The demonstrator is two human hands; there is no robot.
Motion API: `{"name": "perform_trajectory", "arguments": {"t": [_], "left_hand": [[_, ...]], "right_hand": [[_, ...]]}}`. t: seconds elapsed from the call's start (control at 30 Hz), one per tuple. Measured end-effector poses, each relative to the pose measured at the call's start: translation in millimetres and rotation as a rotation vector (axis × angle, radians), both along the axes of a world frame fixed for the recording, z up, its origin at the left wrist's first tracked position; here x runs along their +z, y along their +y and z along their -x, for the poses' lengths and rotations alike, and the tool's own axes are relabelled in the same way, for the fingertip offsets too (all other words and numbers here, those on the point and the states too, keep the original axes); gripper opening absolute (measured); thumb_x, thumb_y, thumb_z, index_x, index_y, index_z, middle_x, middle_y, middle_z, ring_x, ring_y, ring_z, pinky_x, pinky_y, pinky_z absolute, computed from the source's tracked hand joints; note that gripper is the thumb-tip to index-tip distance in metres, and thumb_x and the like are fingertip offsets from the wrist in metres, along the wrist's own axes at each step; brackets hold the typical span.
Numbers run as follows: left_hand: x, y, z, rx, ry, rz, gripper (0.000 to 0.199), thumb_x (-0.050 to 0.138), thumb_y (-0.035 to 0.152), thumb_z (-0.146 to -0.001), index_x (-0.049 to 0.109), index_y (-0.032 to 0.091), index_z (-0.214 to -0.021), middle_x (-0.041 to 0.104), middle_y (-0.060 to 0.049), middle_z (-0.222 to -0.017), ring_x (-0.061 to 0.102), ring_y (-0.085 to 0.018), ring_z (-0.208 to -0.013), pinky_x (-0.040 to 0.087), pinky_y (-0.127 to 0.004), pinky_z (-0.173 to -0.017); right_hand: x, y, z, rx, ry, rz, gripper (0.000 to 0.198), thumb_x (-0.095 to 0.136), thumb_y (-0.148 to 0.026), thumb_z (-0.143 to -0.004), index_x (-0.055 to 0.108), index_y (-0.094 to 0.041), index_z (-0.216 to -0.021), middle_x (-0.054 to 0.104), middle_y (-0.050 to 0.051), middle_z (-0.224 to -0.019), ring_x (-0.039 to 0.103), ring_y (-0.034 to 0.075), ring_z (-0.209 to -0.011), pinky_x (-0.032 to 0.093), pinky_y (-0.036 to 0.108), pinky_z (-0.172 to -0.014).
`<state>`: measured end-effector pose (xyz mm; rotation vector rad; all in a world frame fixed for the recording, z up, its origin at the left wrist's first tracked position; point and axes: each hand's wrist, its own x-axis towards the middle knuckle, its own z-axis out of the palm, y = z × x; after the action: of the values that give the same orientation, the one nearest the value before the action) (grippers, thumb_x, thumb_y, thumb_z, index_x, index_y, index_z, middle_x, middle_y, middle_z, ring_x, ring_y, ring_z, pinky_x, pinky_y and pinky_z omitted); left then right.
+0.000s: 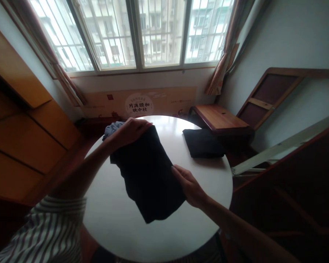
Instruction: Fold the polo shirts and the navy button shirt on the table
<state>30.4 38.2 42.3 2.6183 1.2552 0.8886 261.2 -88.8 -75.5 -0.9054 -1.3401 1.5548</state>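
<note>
A dark folded garment (150,175), its exact kind not clear, is held up at a tilt over the round white table (203,219). My left hand (133,129) grips its upper edge, fingers closed over the cloth. Lower down, my right hand (188,184) pinches the garment's right edge, thumb on top. Behind my left wrist lies a crumpled grey-blue cloth (112,128), partly hidden by the arm. A second dark folded garment (204,143) rests flat near the table's right edge.
Beyond the table, a wooden bench or low stand (222,117) is at the right, near a wooden-framed panel (268,96) on the wall. A printed cardboard panel (167,102) stands under the barred window (161,33). Orange-brown cabinets (30,146) line the left.
</note>
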Motion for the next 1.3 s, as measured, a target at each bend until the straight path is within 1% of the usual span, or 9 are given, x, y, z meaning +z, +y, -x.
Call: {"name": "perform_trajectory", "arguments": {"t": [0.13,0.27,0.5,0.63,0.83,1.0,1.1,1.2,1.3], "left_hand": [[-11.8,57.5,-36.7,-0.158,0.294,0.133,0.037,0.054,0.037,-0.094,0.072,0.01,-0.076,0.067,-0.003,-0.067,0.057,-0.012,-0.063,0.046,-0.025,-0.069],[-54.7,96.2,-36.7,-0.031,0.369,0.244,0.019,0.057,0.018,-0.086,0.075,0.012,-0.083,0.074,-0.008,-0.079,0.063,-0.015,-0.067,0.047,-0.026,-0.068],[-108.1,70.9,28.5,0.029,0.219,0.222,0.034,0.045,0.028,-0.094,0.074,0.011,-0.096,0.075,-0.015,-0.097,0.07,-0.024,-0.088,0.052,-0.034,-0.085],[-140.2,41.2,21.2,-0.016,0.198,0.226,0.045,0.038,0.041,-0.1,0.064,0.013,-0.126,0.064,-0.014,-0.131,0.059,-0.024,-0.122,0.042,-0.036,-0.107],[-182.4,30.2,6.0,0.061,0.403,0.265,0.06,0.032,0.053,-0.102,0.04,0.017,-0.149,0.042,-0.015,-0.154,0.036,-0.027,-0.143,0.031,-0.045,-0.115],[-184.5,36.5,10.6,0.044,0.38,0.243,0.059,0.032,0.054,-0.101,0.044,0.017,-0.145,0.045,-0.015,-0.151,0.042,-0.027,-0.139,0.033,-0.044,-0.112],[-171.3,47.8,4.6,-0.013,0.295,0.277,0.058,0.037,0.057,-0.099,0.059,0.014,-0.131,0.06,-0.016,-0.135,0.056,-0.027,-0.124,0.04,-0.037,-0.107],[-155.3,64.9,-11.6,-0.037,0.209,0.408,0.064,0.047,0.064,-0.092,0.066,0.01,-0.12,0.069,-0.015,-0.118,0.065,-0.025,-0.106,0.048,-0.031,-0.093],[-141.0,81.1,-31.4,-0.022,0.259,0.594,0.073,0.065,0.072,-0.074,0.069,0.012,-0.115,0.073,-0.011,-0.105,0.067,-0.023,-0.09,0.05,-0.027,-0.077]], "right_hand": [[-19.0,-7.9,15.7,-0.065,0.094,0.153,0.044,0.045,-0.059,-0.096,0.063,-0.021,-0.109,0.071,0.006,-0.086,0.069,0.022,-0.076,0.058,0.034,-0.064],[-52.2,-7.0,-8.5,-0.189,-0.151,0.086,0.052,0.046,-0.054,-0.095,0.049,-0.019,-0.134,0.073,0.01,-0.094,0.071,0.024,-0.08,0.06,0.039,-0.069],[-37.5,-11.5,-55.3,-0.365,-0.708,-0.575,0.037,0.054,-0.039,-0.095,0.055,-0.019,-0.126,0.071,0.012,-0.101,0.069,0.025,-0.086,0.058,0.044,-0.081],[-23.0,15.9,-25.5,-0.105,-0.812,-0.836,0.038,0.047,-0.037,-0.1,0.058,-0.016,-0.13,0.066,0.016,-0.124,0.063,0.027,-0.115,0.05,0.046,-0.101],[-46.9,1.4,7.0,0.349,-1.054,-0.975,0.071,0.049,-0.064,-0.093,0.037,-0.028,-0.153,0.024,0.014,-0.162,0.015,0.043,-0.149,0.017,0.071,-0.113],[-51.8,-45.7,-14.3,0.455,-0.974,-0.921,0.081,0.05,-0.066,-0.091,0.026,-0.025,-0.158,0.013,0.014,-0.165,0.009,0.036,-0.151,0.014,0.06,-0.119],[-40.5,-45.9,-17.8,0.448,-0.878,-0.892,0.07,0.053,-0.057,-0.093,0.039,-0.021,-0.151,0.039,0.016,-0.156,0.034,0.034,-0.144,0.026,0.054,-0.117],[-31.7,-14.5,-14.0,0.209,-0.806,-0.823,0.039,0.047,-0.037,-0.098,0.058,-0.017,-0.13,0.066,0.015,-0.123,0.062,0.026,-0.114,0.048,0.043,-0.102],[-35.2,32.9,-14.1,-0.112,-0.852,-0.766,0.032,0.049,-0.032,-0.096,0.06,-0.014,-0.121,0.065,0.017,-0.112,0.062,0.029,-0.106,0.051,0.048,-0.097]]}}
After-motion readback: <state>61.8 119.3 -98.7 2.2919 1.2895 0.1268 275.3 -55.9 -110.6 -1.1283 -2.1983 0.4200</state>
